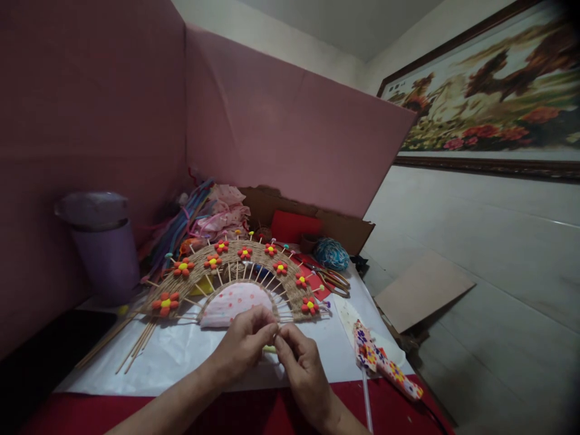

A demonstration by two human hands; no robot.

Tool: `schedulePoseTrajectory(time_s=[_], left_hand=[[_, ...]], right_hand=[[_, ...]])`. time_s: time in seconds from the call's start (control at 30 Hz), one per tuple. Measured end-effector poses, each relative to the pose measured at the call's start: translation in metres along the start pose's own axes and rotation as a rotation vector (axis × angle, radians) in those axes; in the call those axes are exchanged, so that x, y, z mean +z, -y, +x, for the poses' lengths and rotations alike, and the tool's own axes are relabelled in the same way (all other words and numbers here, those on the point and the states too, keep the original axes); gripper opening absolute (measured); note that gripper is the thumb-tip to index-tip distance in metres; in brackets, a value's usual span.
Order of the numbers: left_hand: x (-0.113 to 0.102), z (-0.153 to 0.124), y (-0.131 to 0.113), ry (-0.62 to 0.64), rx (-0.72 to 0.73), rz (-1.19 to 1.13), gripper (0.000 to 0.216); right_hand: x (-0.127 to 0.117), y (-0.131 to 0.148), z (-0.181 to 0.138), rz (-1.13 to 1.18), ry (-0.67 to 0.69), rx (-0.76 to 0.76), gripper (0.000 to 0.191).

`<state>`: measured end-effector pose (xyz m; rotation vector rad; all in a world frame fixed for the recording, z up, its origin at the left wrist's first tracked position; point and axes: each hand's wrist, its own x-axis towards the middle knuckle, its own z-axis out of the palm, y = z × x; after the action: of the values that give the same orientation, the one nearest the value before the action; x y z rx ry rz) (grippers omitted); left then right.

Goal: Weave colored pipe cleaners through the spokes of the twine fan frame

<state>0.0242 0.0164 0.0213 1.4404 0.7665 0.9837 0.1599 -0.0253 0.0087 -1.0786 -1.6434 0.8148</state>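
Observation:
My left hand (249,338) and my right hand (299,359) meet at the fingertips, both closed in a pinch. What they pinch is small and mostly hidden by the fingers. A pale yellow-green piece (269,349) shows just below the fingertips; I cannot tell whether it is held. Right behind the hands lies a half-round fan (294,300) of woven twine on thin sticks, with red and orange flowers and small coloured tips along its edge. Its inner half circle is pink dotted cloth (226,304), partly covered by my left hand.
At right, a flower-patterned glue gun (389,368) rests near a white plate (394,349). Scissors (333,279) and a blue yarn ball (331,254) lie behind. Loose sticks (138,344), a purple bin (109,260) and a dark flat object (58,344) are left. Pink panels stand behind.

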Motion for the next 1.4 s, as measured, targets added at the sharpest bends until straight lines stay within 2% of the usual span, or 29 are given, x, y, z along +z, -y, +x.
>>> schedulePoseTrajectory(time_s=[0.13, 0.2, 0.3, 0.4, 0.47, 0.73, 0.97, 1.27, 1.4], left_hand=[[0.000, -0.003, -0.004, -0.077, 0.172, 0.310, 0.017], [-0.001, -0.003, -0.004, -0.066, 0.173, 0.339, 0.016], [-0.004, 0.000, -0.002, 0.008, 0.086, 0.193, 0.016], [-0.006, 0.003, 0.002, 0.152, -0.038, 0.021, 0.026], [-0.007, 0.004, 0.003, 0.189, -0.068, -0.025, 0.031], [-0.007, 0.004, -0.002, 0.149, -0.074, -0.052, 0.026], [-0.008, 0.004, -0.006, 0.125, -0.095, 0.001, 0.025], [-0.003, 0.006, 0.004, 0.043, -0.105, -0.080, 0.030], [-0.007, 0.007, 0.002, 0.095, -0.090, -0.061, 0.029]], right_hand=[[0.001, -0.002, -0.002, -0.027, 0.008, 0.008, 0.023], [0.001, -0.002, -0.003, -0.048, 0.015, -0.010, 0.022], [-0.001, 0.000, -0.004, -0.079, 0.019, -0.042, 0.020], [-0.002, 0.001, -0.004, -0.115, 0.013, -0.066, 0.020], [-0.003, 0.001, -0.004, -0.143, -0.004, -0.073, 0.019], [-0.005, -0.002, -0.002, -0.233, -0.025, -0.075, 0.019], [-0.006, -0.002, -0.002, -0.287, 0.010, -0.065, 0.017], [-0.004, -0.002, -0.001, -0.277, -0.003, -0.057, 0.017], [-0.006, -0.001, 0.001, -0.259, -0.020, -0.038, 0.017]])
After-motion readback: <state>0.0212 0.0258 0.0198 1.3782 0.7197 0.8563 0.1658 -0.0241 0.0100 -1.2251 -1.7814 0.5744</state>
